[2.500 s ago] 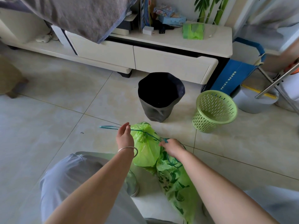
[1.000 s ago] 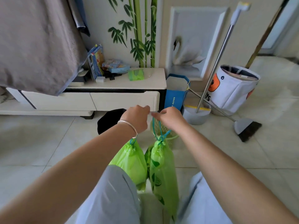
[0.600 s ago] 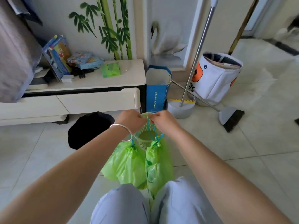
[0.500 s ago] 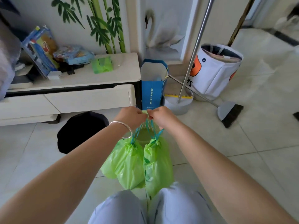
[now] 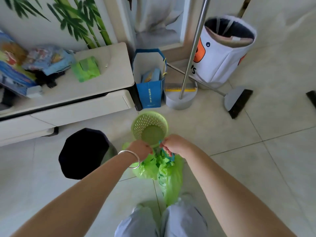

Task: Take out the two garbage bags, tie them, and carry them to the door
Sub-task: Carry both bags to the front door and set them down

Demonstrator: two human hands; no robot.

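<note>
At far left a low cabinet (image 5: 89,86) runs along the wall, with a green packet (image 5: 85,68) on top. On the floor below stands a black bin (image 5: 83,153). The left arm reaches forward from the lower left, a bangle (image 5: 130,159) on the wrist. The left hand (image 5: 141,148) is closed, its fingers (image 5: 148,150) clenched on the top of the left bag (image 5: 147,168); which part they pinch cannot be told. That bag hangs just under the hand, bunched at the neck. Past the knuckles sits a green basket (image 5: 150,128) on the floor. The right hand (image 5: 176,145) is almost touching the left, its fingers (image 5: 166,148) curled tight round the blue drawstring (image 5: 168,155) of the right bag (image 5: 171,178). This bag hangs lower and longer, pressed against the left bag, its end near the knees (image 5: 162,221). The right arm comes in from the lower right. Further back stand a blue paper bag (image 5: 150,93), a dustpan (image 5: 181,98) with its pole (image 5: 193,48), a white hamper (image 5: 224,53) and a broom head (image 5: 237,101).
</note>
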